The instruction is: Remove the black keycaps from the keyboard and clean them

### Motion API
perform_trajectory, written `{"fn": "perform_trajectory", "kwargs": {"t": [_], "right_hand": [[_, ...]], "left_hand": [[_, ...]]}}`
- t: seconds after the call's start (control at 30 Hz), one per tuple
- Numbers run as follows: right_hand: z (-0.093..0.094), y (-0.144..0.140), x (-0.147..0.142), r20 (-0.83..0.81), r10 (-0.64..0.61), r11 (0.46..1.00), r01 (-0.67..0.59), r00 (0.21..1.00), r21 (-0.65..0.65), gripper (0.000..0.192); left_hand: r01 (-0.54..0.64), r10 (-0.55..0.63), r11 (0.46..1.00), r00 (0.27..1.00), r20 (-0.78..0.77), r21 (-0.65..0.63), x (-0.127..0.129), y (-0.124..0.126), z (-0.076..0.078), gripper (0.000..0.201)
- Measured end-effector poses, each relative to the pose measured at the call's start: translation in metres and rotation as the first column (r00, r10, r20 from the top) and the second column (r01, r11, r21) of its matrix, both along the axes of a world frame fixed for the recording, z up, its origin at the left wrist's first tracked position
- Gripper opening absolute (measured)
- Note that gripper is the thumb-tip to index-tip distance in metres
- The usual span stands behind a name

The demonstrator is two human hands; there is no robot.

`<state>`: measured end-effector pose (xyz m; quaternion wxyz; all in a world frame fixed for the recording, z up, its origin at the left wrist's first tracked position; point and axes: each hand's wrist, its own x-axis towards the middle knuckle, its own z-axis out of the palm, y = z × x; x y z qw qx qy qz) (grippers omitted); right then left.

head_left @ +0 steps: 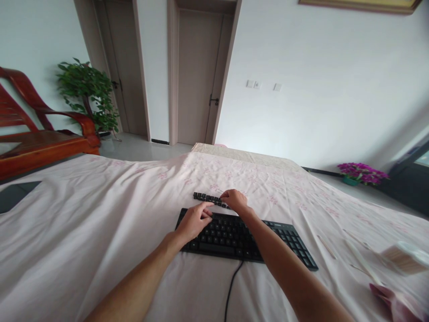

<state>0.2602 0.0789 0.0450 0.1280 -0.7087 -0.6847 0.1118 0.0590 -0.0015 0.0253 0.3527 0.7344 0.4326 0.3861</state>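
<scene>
A black cable (231, 290) runs from the keyboard's (248, 239) near edge. Left hand (193, 220) rests on the keyboard's far-left keys, fingers loosely spread. Right hand (235, 200) lies just beyond the keyboard, fingers curled on a row of loose keycaps (208, 198); grip unclear.

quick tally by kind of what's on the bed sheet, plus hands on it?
Keyboard: 1
Row of loose black keycaps: 1 (single caps too small to count)
Thin sticks: about 4
Left hand: 1, on the keyboard
Right hand: 1, at the keycaps
Total: about 8
</scene>
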Motion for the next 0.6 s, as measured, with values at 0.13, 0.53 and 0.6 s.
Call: {"fn": "perform_trajectory", "kwargs": {"t": [0.13, 0.53, 0.6], "right_hand": [[0.001, -0.001, 0.001, -0.024, 0.005, 1.0, -0.005, 1.0, 0.01, 0.024], [0.037, -0.038, -0.008, -0.191, 0.249, 0.955, -0.208, 0.95, 0.21, 0.051], [0.043, -0.052, -0.008, -0.201, 0.347, 0.917, -0.286, 0.916, 0.279, 0.051]], "left_hand": [[-0.001, 0.001, 1.0, 1.0, -0.004, 0.009, 0.0, -0.002, 0.002, 0.047], [0.005, -0.005, 1.0, 1.0, -0.003, -0.009, 0.0, -0.003, 0.004, 0.044], [0.013, -0.013, 1.0, 1.0, -0.003, -0.012, 0.0, -0.003, 0.004, 0.044]]}}
